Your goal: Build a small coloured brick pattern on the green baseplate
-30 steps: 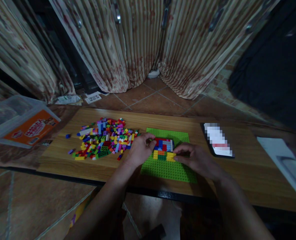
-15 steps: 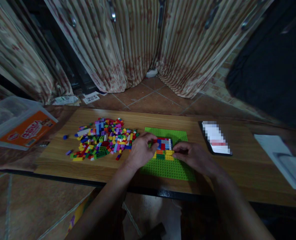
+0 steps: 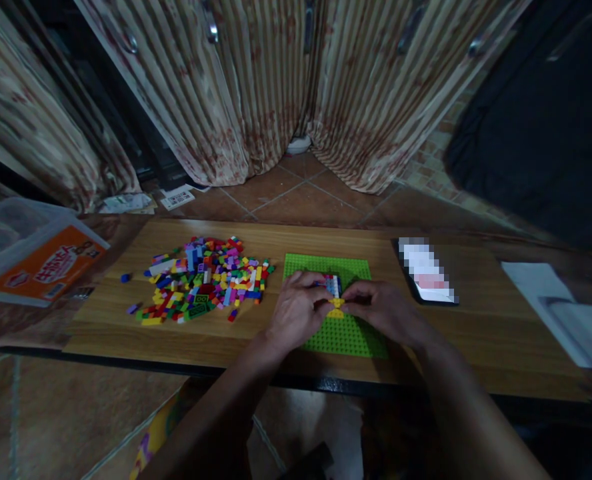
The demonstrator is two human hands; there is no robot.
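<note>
A green baseplate lies on the table with a block of coloured toy bricks built on it, white, light blue and red showing. At its near edge are yellow bricks. My left hand reaches over the built part from the left, thumb and forefinger closed at the yellow bricks' left end. From the right, my right hand pinches the right end of the same yellow bricks. My fingers hide much of the built part, and its left side is covered by my left hand.
Left of the baseplate spreads a pile of loose bricks. A clear plastic tub with an orange label stands at the far left. To the right lie a phone and white papers. The wooden table's front edge is close to me.
My left hand has moved right across the built part and met my right hand at the yellow bricks. The whole view has shifted slightly.
</note>
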